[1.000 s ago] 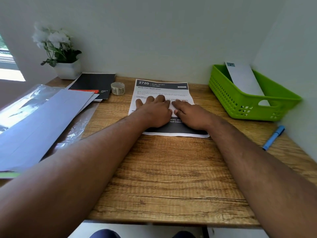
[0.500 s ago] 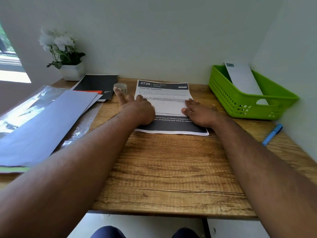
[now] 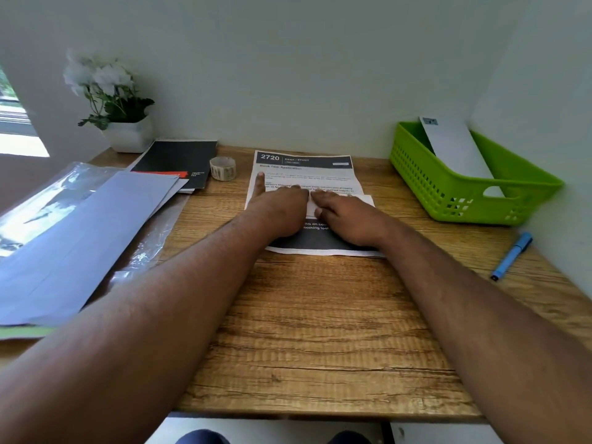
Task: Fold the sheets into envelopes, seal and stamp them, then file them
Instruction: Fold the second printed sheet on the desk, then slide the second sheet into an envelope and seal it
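A printed sheet (image 3: 304,169) with a dark header reading 2720 lies on the wooden desk (image 3: 320,315), its near part folded up over the middle. My left hand (image 3: 275,209) lies flat on the fold with the forefinger stretched toward the sheet's left edge. Beside it, my right hand (image 3: 346,219) presses the folded flap, fingers bent at the crease. A roll of stamps or tape (image 3: 222,168) stands left of the sheet. A white envelope (image 3: 455,145) leans in the green basket (image 3: 448,200).
A stack of pale sheets (image 3: 80,232) on clear plastic covers the left side. A black notebook (image 3: 179,161) and a white flowerpot (image 3: 128,133) stand at the back left. A blue pen (image 3: 512,256) lies near the right wall.
Both hands slid back together toward the middle of the sheet after spreading apart along the fold. The view shifted slightly.
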